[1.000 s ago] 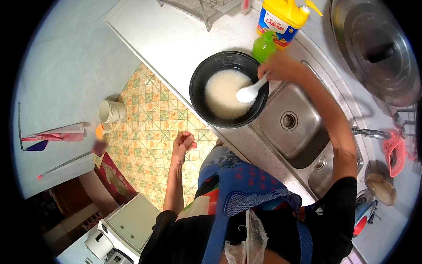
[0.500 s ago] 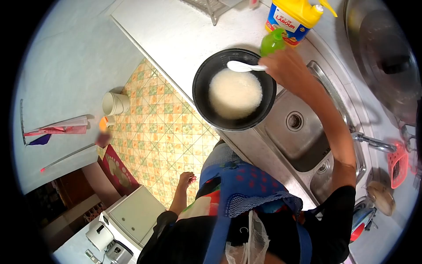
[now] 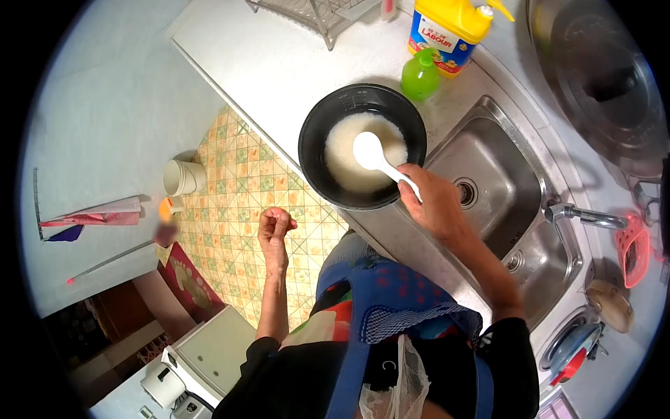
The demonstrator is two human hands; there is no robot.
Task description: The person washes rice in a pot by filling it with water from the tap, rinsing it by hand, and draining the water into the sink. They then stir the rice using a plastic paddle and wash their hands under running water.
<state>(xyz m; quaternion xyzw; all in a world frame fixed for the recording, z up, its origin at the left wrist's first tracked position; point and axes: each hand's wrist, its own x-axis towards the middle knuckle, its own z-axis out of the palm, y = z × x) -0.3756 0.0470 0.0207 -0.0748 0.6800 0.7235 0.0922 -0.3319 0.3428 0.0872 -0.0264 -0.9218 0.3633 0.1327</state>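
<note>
A black inner pot (image 3: 310,164) with white rice (image 3: 342,157) in its bottom stands at the counter's edge beside the sink. My right hand (image 3: 436,202) is closed round the handle of a white rice paddle (image 3: 368,149). The paddle's blade is over the rice; whether it touches the grains I cannot tell. My left hand (image 3: 276,227) hangs in the air left of the pot, above the floor. Its fingers are curled in, and nothing shows between them.
A green pump bottle (image 3: 420,75) and a yellow detergent jug (image 3: 450,31) stand behind the pot. The steel sink (image 3: 481,164) and its tap (image 3: 586,216) are to the right. A wire rack (image 3: 321,21) is at the back, and a large lid (image 3: 593,77) leans at the far right.
My right hand has brought the paddle from the pot's far rim down over the rice. My left hand has risen forward from beside my body. The view has shifted slightly.
</note>
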